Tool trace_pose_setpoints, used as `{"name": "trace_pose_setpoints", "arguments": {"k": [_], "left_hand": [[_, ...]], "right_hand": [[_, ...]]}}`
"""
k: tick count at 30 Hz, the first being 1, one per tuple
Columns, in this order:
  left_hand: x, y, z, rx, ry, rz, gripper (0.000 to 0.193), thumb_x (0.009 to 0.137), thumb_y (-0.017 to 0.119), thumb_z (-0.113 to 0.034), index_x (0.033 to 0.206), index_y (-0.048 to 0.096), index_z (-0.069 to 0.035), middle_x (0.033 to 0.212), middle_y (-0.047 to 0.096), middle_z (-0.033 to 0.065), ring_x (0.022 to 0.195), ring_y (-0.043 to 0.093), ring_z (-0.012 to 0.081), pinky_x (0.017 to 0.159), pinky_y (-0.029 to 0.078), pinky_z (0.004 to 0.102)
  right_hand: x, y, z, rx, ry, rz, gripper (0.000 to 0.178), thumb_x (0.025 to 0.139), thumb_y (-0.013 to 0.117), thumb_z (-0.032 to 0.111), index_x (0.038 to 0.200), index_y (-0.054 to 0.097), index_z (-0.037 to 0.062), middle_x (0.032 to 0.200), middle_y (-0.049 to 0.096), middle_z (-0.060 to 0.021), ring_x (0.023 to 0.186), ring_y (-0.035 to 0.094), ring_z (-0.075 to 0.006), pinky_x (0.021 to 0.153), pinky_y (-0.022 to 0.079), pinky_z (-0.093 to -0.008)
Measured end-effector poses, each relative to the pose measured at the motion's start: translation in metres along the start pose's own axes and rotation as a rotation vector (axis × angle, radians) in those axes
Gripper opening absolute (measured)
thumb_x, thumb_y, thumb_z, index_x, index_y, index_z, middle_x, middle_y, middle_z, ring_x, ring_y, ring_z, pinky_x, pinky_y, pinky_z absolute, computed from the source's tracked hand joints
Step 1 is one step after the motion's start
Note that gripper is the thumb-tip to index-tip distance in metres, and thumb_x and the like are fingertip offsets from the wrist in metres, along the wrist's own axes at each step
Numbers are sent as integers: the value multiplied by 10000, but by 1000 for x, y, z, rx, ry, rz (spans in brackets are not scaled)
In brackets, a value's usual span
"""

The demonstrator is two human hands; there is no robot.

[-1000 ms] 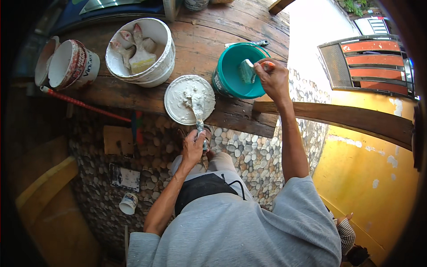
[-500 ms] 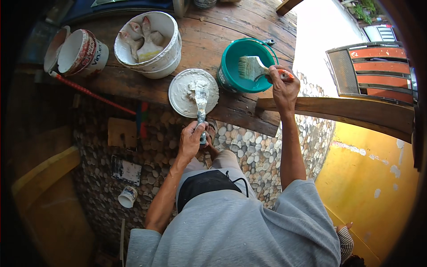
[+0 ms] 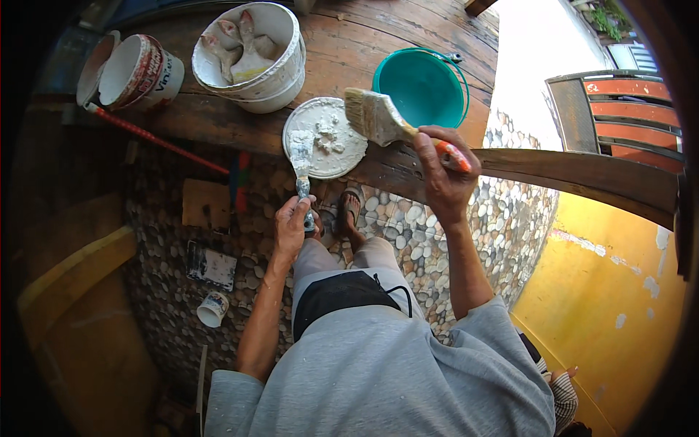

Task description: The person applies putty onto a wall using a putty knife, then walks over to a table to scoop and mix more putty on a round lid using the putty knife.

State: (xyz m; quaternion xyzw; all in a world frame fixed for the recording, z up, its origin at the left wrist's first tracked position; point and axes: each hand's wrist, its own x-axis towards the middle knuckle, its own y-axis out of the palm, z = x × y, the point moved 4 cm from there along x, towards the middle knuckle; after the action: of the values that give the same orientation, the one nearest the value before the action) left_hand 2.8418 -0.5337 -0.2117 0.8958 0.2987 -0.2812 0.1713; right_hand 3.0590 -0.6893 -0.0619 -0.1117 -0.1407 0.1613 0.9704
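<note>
My left hand (image 3: 293, 220) is closed round the handle of a putty knife (image 3: 301, 156), whose white-smeared blade lies over the left edge of a round lid (image 3: 342, 162) heaped with white paste. In my right hand (image 3: 445, 175) is a wide flat paintbrush (image 3: 378, 120) with an orange-red handle. Its bristles point left, above the right side of the lid. Behind the brush stands a teal bucket (image 3: 419, 87) that seems to hold liquid. The brush is clear of the bucket's opening.
A white bucket (image 3: 284, 80) with several brushes stands on the wooden table (image 3: 364, 40), left of the lid. Further left are stained pails (image 3: 164, 80) and a red stick (image 3: 156, 138). A wooden rail (image 3: 575, 171) runs off right. A white cup (image 3: 212, 309) lies on the pebbled floor.
My right hand has brought the brush from over the teal bucket leftward and nearer me. The putty knife has shifted left, from the lid's middle to its left edge.
</note>
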Motion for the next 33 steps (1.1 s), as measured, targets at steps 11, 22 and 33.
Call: {"name": "trace_pose_setpoints", "arguments": {"k": [11,22,33], "left_hand": [[2,4,1,-22,-7,-42,367,918,559,-349,1035,624,-8,687,550,14,539,513,60,478,467,218],[0,2,2,-5,-3,-68,342,916,564,-323,984,640,4,653,555,17,502,515,71,453,465,232],[7,2,11,-25,24,-34,380,916,557,-359,1037,628,-6,692,562,19,555,531,64,476,461,219]], "right_hand": [[-19,67,-42,-106,-167,172,87,808,681,71,864,650,12,809,647,-111,717,631,-229,663,495,-317],[-22,73,-40,-125,-222,182,82,804,683,62,858,649,11,805,639,-109,717,626,-225,653,491,-314],[-22,36,-38,113,145,-60,92,860,657,89,907,654,10,823,639,-30,734,589,-88,672,476,-240]]}}
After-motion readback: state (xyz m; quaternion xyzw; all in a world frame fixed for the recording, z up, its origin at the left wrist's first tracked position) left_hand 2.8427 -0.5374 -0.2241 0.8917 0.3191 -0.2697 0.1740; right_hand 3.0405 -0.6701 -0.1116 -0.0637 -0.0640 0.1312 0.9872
